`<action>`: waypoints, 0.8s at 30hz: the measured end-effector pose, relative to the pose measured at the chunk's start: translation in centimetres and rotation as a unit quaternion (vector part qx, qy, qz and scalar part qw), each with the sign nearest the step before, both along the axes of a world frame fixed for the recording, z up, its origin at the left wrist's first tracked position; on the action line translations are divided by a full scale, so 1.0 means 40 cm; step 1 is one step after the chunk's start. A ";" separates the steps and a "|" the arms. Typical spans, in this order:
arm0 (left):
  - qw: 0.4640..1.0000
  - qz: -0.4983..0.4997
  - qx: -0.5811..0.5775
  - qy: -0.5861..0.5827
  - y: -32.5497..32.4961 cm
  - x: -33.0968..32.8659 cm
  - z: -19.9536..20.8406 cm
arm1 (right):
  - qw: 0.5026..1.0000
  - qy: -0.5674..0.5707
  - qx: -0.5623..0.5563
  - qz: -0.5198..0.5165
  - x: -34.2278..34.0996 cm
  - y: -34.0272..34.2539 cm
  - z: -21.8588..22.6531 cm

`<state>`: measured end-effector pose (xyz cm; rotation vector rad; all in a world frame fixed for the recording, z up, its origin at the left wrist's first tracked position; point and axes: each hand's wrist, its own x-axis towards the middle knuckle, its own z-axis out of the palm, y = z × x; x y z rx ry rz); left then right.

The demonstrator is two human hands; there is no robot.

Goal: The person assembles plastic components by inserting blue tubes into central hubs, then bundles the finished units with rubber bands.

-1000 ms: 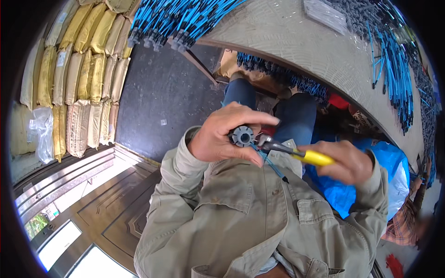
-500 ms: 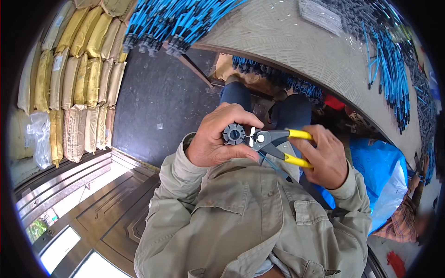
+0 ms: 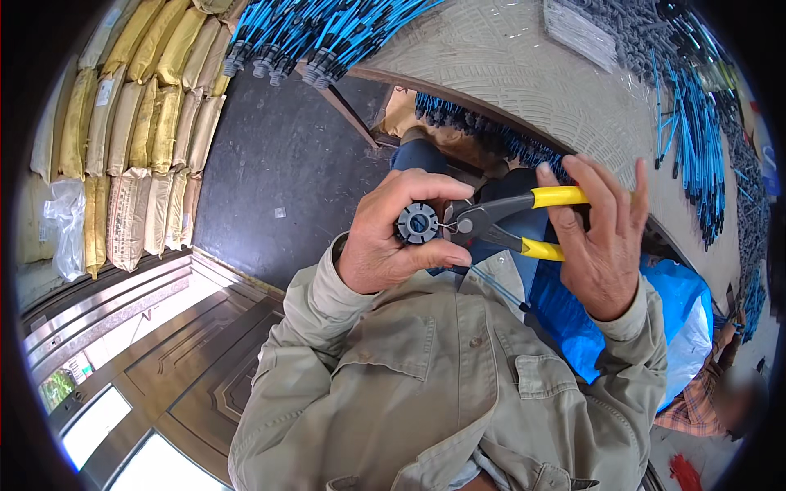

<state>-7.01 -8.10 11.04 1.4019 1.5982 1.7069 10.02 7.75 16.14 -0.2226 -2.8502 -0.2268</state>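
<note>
at the centre of the frame, the left hand [image 3: 391,229] grips a dark slotted round piece [image 3: 417,223] in curled fingers; just right of it, pliers [image 3: 501,211] with parted yellow handles [image 3: 561,196] meet the right hand [image 3: 602,241], its fingers spread wide.

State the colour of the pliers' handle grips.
The pliers' handle grips are bright yellow, best seen in the head view.

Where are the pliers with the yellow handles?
In the head view, the pliers are just right of the middle, next to the round black slotted piece in the left grip, with their yellow handles by the right grip.
</note>
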 end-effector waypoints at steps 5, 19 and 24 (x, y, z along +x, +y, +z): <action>1.000 -0.018 -0.011 -0.021 -0.012 -0.017 0.003 | 0.997 -0.029 -0.071 0.011 -0.017 -0.017 -0.017; 0.997 -0.040 0.056 0.031 -0.013 -0.023 -0.009 | 0.949 0.119 -0.280 0.089 -0.023 -0.054 -0.162; 0.993 -0.059 0.079 0.061 -0.014 -0.033 -0.021 | 0.943 0.080 -0.293 0.137 -0.012 -0.010 -0.121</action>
